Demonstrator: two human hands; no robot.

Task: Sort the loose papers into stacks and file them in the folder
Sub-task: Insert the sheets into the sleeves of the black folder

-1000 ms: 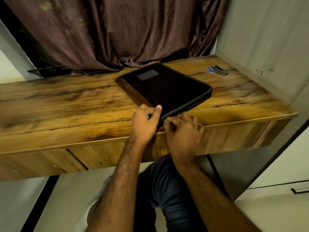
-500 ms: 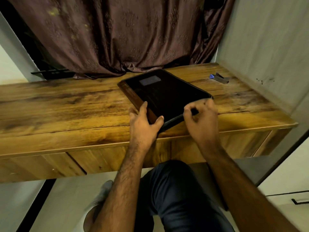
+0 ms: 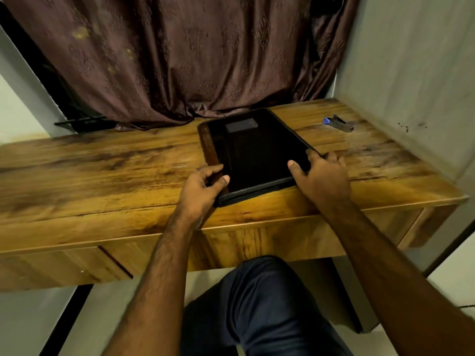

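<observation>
**Black folder still closed, both hands at its near end**

Black and zipped, the folder lies slanted on the wooden desk, near its front edge. The left hand grips the near-left corner, thumb on top; the right hand grips the near-right edge. No loose papers show. Opening looks like the step in hand; next, the cover needs lifting.

Black folder (brown spine), woodgrain desk.
</observation>
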